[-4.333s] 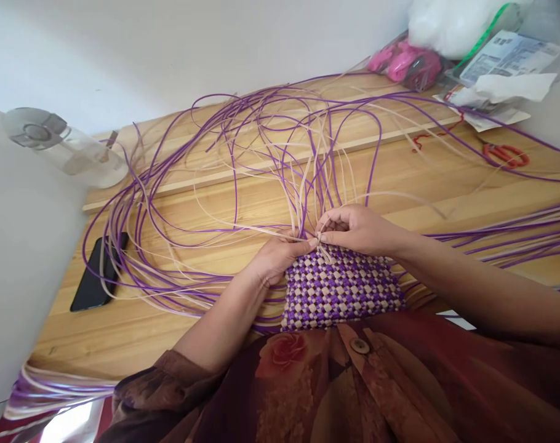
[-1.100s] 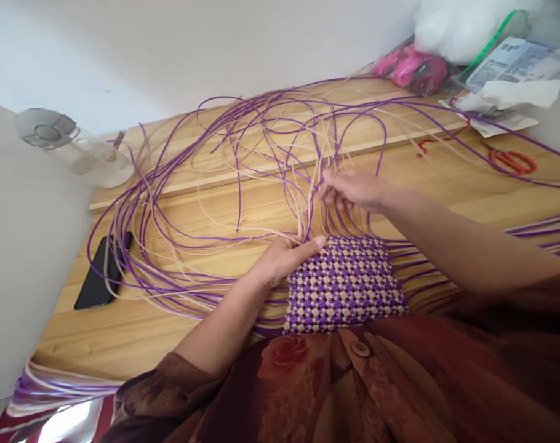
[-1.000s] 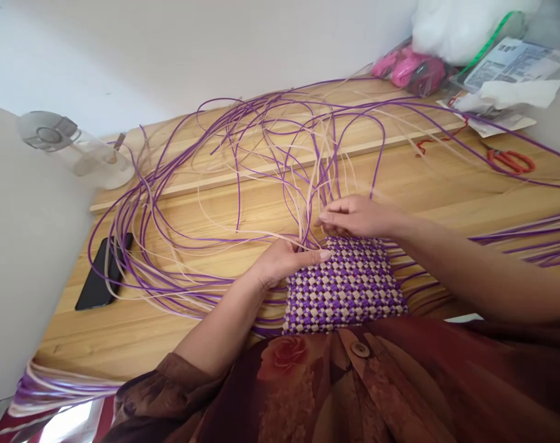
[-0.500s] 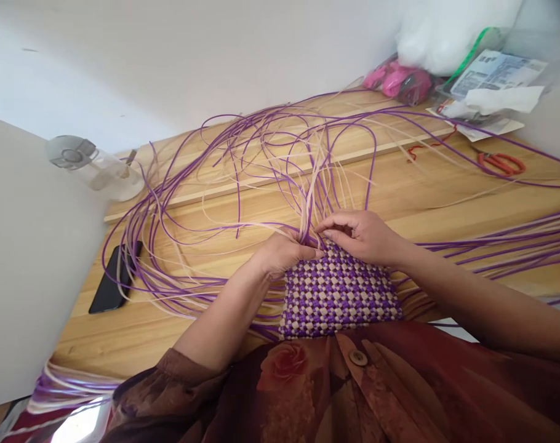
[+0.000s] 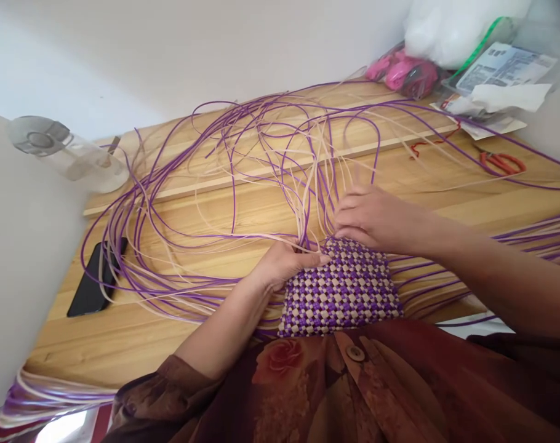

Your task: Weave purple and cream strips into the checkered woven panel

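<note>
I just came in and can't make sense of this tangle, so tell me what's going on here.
A person's left hand grips the upper left corner of a purple and beige woven piece, thumb on top. The right hand is at its top edge among loose strands; whether it pinches one is hard to tell. More strands spread across the table on both sides. On the left, some cross over a phone, with a bottle beyond it.

printed label (image 5: 506,67) too blurred to read
</note>
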`<state>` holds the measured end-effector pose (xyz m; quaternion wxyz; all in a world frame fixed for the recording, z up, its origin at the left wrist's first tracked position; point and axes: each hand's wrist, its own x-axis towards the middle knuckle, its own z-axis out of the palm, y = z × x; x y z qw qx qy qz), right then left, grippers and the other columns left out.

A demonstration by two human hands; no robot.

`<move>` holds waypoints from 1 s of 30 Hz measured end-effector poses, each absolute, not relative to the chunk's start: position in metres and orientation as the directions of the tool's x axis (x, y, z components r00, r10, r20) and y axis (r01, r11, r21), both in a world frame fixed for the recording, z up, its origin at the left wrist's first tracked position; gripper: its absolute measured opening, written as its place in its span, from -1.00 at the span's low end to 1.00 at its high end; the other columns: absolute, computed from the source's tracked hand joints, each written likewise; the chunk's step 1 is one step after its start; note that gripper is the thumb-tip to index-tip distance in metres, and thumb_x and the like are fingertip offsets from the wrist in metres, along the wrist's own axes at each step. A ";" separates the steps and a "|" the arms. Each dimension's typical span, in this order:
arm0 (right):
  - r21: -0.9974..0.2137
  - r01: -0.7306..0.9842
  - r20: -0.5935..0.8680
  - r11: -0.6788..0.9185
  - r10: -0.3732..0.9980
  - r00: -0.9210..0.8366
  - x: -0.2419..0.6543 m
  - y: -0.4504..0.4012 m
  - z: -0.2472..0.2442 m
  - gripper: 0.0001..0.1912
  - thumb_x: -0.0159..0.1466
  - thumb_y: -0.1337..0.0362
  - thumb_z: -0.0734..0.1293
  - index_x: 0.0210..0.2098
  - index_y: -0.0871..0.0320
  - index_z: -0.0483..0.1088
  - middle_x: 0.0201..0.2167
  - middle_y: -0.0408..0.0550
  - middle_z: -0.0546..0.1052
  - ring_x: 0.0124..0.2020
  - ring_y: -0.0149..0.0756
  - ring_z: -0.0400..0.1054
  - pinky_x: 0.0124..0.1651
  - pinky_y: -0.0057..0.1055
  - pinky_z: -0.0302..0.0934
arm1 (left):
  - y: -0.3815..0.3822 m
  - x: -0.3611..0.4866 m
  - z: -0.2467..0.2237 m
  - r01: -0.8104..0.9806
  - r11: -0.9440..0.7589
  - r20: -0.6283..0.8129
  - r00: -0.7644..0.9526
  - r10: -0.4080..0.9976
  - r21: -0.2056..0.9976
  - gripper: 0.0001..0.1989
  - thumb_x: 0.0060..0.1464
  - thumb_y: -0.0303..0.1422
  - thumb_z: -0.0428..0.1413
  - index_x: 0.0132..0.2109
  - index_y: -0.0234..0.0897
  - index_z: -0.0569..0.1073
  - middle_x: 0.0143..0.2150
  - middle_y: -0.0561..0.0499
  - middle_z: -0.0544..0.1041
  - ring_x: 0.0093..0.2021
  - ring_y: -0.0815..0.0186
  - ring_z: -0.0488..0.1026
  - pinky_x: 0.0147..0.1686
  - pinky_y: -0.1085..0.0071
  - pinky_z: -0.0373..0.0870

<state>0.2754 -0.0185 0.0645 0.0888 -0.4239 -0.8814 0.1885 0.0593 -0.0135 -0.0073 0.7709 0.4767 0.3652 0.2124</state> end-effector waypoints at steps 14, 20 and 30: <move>-0.358 0.879 0.045 0.315 0.946 -0.321 0.293 -0.029 0.033 -0.61 0.35 0.17 0.14 -0.08 0.13 0.54 -0.18 0.04 0.59 -0.16 -0.12 0.43 -0.13 -0.26 0.20 | -0.014 0.056 -0.011 0.057 0.328 -0.291 0.623 0.726 0.943 -0.67 -0.17 -0.21 0.36 -0.28 -0.35 0.57 -0.31 -0.04 0.57 -0.35 0.34 0.44 -0.26 0.40 0.33; -0.522 0.830 -0.156 0.195 0.935 -0.317 0.273 -0.072 0.058 -0.54 0.35 0.20 0.14 0.19 0.07 0.36 -0.38 -0.04 0.59 -0.43 -0.28 0.45 -0.37 -0.38 0.25 | -0.018 0.058 -0.004 0.041 0.309 -0.271 0.600 0.753 0.950 -0.69 -0.18 -0.19 0.35 -0.32 -0.32 0.58 -0.35 -0.03 0.57 -0.37 0.31 0.44 -0.31 0.38 0.34; -0.807 0.375 -0.579 -0.456 0.734 -0.353 0.228 -0.084 0.051 -0.29 0.39 0.21 0.10 0.42 0.06 -0.36 -0.47 -0.08 0.54 -0.55 -0.31 0.46 -0.53 -0.48 0.32 | -0.026 0.066 -0.003 0.000 0.230 -0.192 0.551 0.812 0.973 -0.69 -0.15 -0.16 0.34 -0.36 -0.33 0.55 -0.42 0.01 0.53 -0.40 0.33 0.42 -0.36 0.41 0.31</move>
